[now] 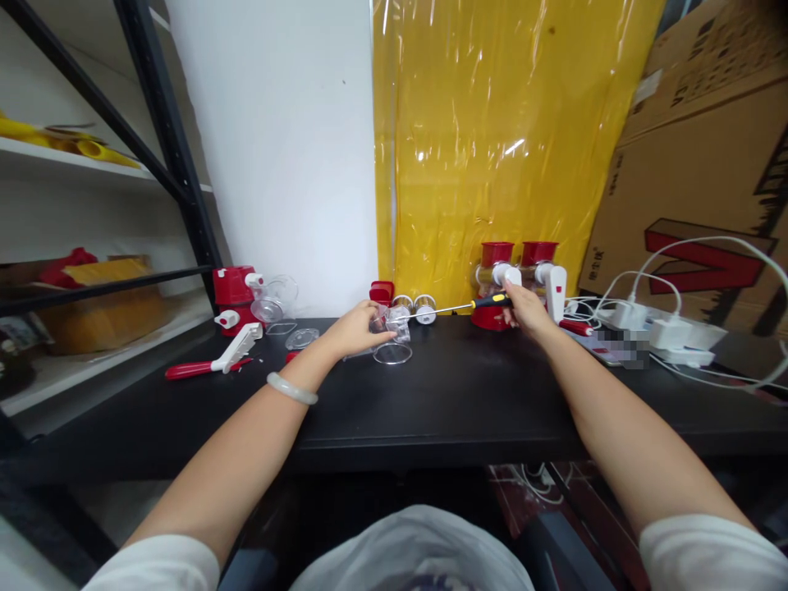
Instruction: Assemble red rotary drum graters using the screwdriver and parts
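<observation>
My left hand (pixel 363 328) is closed on a clear plastic part (pixel 399 323) above the black table. In my right hand (pixel 523 308) is the black and yellow handle of a screwdriver (pixel 491 301), held level with its long shaft pointing left to the clear part. Whether its tip touches the part is too small to tell. A clear ring (pixel 392 354) lies just below the part. Two metal drums (pixel 424 309) sit behind, beside a red piece (pixel 382 290).
Two red and white graters (pixel 496 253) stand at the back right, near white chargers and cables (pixel 671 332). On the left are red bases (pixel 234 287), clear parts and a red-handled white crank (pixel 237 351). The black table's (pixel 431 410) front edge runs below my forearms.
</observation>
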